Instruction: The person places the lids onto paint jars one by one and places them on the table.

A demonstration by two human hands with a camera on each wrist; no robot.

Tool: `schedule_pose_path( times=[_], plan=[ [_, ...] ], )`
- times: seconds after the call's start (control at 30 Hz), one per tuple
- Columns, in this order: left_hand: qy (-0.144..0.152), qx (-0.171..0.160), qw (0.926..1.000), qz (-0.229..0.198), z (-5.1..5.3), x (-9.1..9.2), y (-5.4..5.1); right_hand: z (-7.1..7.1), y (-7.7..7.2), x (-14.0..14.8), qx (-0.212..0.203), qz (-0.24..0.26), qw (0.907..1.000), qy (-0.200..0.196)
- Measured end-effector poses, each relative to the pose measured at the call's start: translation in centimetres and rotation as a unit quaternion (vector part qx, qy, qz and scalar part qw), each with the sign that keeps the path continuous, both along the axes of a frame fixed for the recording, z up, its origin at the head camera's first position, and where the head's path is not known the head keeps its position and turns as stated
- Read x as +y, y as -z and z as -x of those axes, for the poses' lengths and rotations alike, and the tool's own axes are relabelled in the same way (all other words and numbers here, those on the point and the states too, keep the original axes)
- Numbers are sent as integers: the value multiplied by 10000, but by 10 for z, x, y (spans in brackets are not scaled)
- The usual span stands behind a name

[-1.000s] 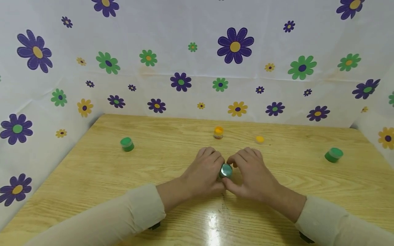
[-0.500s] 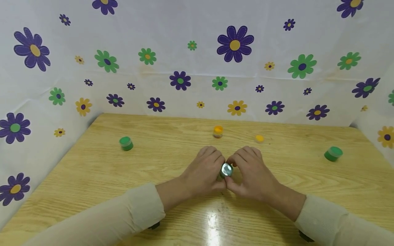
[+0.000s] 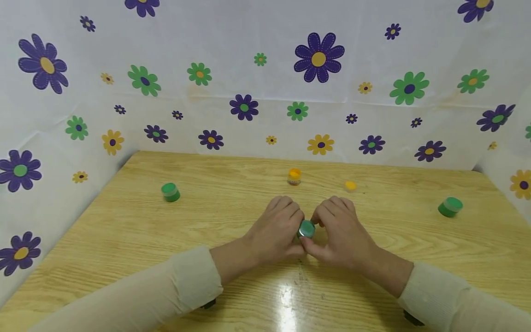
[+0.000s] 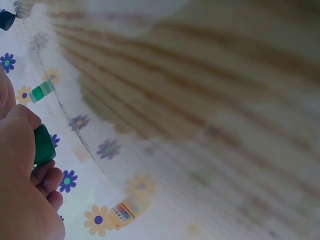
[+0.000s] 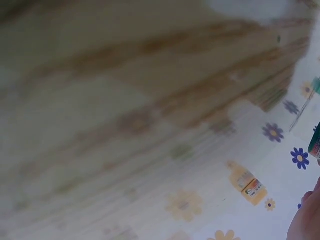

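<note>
Near the middle of the table, the left hand [image 3: 275,230] grips a small green jar [image 3: 307,229] from its left side. The right hand [image 3: 343,233] has its thumb and a fingertip at the jar's right side and rim, with its fingers bent. In the left wrist view, the green jar [image 4: 44,145] shows between the thumb and curled fingers of the left hand [image 4: 25,165]. At the right edge of the right wrist view, part of the green jar [image 5: 315,142] shows above the right hand [image 5: 306,217]. The jar's lower part is hidden in the head view.
An orange jar [image 3: 294,177] stands behind the hands, with a small yellow-orange lid [image 3: 350,186] right of it. One green jar [image 3: 170,192] stands at the left, another [image 3: 450,207] at the right. A flower-patterned cloth [image 3: 244,55] hangs behind the wooden table [image 3: 215,184].
The held jar has shifted slightly, and its top changes from a bright glare to green. Both hands stay in nearly the same place.
</note>
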State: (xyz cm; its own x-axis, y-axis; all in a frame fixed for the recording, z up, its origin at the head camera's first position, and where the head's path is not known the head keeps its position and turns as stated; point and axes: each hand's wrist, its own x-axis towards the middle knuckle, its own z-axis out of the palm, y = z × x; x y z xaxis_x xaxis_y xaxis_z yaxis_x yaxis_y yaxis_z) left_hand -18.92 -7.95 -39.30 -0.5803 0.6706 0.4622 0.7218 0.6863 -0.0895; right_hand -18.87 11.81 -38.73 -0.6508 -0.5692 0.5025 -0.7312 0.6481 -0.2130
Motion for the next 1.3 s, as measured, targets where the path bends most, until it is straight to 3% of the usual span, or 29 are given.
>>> schedule_pose_path(
  times=[0.33,0.5,0.73,1.3],
  plan=[
    [-122,-158,9995,229,-1,0,-2,-1,-1,1,-234,-276,9985,411],
    [-199,-258,9994,128,-1,0,-1,0,-1,3,-156,23,9997,186],
    [-111,-141,9998,-57,1,1,0,2,2,3,166,125,9995,-251],
    [-77,-69,9999,-40,0,2,0,1,2,2,131,-91,9999,-65]
  ],
)
